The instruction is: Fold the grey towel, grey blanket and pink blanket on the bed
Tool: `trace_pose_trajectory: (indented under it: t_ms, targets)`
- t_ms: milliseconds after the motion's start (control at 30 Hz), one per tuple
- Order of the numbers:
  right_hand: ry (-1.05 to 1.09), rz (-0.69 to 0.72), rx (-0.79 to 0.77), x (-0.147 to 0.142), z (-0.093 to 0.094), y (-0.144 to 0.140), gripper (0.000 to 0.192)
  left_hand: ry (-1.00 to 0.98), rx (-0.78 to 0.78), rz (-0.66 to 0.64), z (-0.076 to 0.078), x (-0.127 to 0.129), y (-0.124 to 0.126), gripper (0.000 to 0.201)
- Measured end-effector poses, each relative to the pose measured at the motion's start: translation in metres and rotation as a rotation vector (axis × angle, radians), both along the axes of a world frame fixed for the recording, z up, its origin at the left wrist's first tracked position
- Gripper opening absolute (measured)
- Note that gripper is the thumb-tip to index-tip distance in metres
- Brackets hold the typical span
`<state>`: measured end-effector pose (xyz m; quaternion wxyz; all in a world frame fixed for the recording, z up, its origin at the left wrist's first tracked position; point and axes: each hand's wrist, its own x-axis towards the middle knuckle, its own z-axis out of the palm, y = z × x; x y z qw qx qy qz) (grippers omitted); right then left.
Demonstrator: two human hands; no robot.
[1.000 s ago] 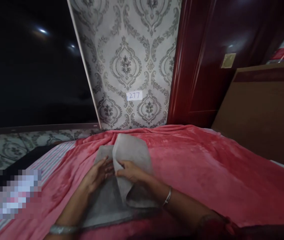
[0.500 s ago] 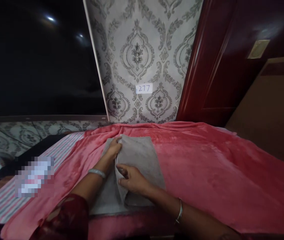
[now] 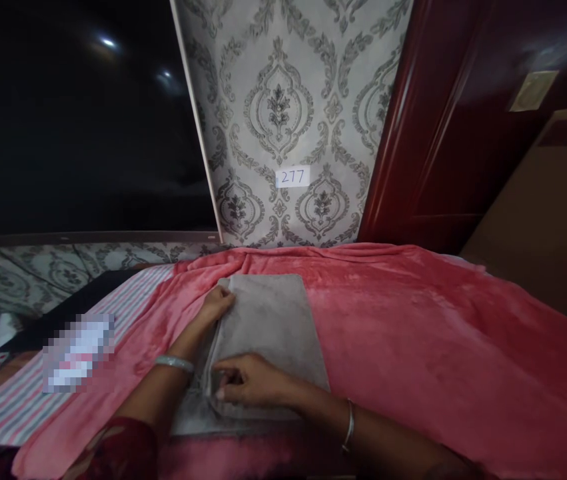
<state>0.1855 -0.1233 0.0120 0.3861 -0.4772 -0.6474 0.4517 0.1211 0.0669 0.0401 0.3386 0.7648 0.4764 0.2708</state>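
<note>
Folding a grey towel (image 3: 270,333) on a pink fleece blanket (image 3: 413,347), the person seems to be at the squaring-up step: one long half lies doubled over the other. The left hand (image 3: 216,305) rests at the far left corner, fingers curled together on the folded edge. The right hand (image 3: 246,385) presses flat near the front left corner, fingers close together, pinching nothing. A next fold would likely call for a grip on one short end and a carry across to the other. The towel lies near the bed's front edge; open blanket stretches wide to its right, while a striped sheet (image 3: 28,393) borders the left.
</note>
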Motion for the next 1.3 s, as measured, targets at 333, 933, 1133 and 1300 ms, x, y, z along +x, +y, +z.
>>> trace_pose_trajectory:
  t_ms: [333,933,1133,1300]
  targets:
    - [-0.343,-0.788,0.041,0.183,0.016,0.042,0.051,0.332,0.105,-0.035,0.002,-0.047,-0.055,0.024]
    - [-0.641,-0.832,-0.003,0.205,-0.024,0.097,0.040,0.019,-0.031,-0.016,-0.028,-0.080,-0.064,0.011]
    - [-0.723,-0.689,0.039,0.188,-0.001,0.118,0.029,0.042,0.010,-0.072,-0.032,-0.085,-0.080,0.061]
    - [-0.736,-0.502,0.107,0.157,0.010,0.157,0.022,0.161,0.132,-0.082,-0.039,-0.101,-0.107,0.070]
